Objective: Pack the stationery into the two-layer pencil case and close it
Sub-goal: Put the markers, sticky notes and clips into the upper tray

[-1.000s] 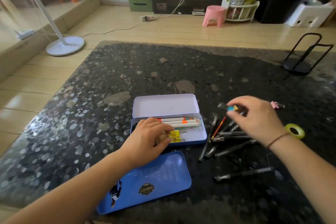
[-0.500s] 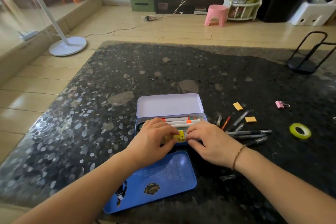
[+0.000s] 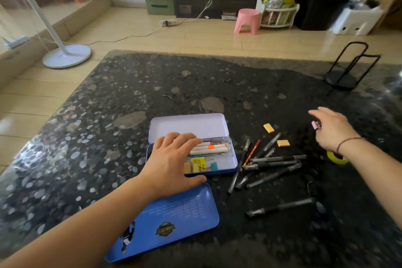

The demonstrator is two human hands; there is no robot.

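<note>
Here the left hand (image 3: 174, 163) lies flat on the pencil case (image 3: 226, 160) — the right hand (image 3: 332, 130) hovers, fingers spread.

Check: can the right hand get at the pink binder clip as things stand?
Probably yes. The right hand is open and already beside the pink binder clip, which lies alone on the table; nothing sits between them.

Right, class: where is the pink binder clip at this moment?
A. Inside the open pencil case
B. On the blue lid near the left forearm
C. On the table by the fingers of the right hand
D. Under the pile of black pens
C: the pink binder clip lies on the dark table against the fingers of the outstretched right hand, far to the right of the pencil case.
</note>
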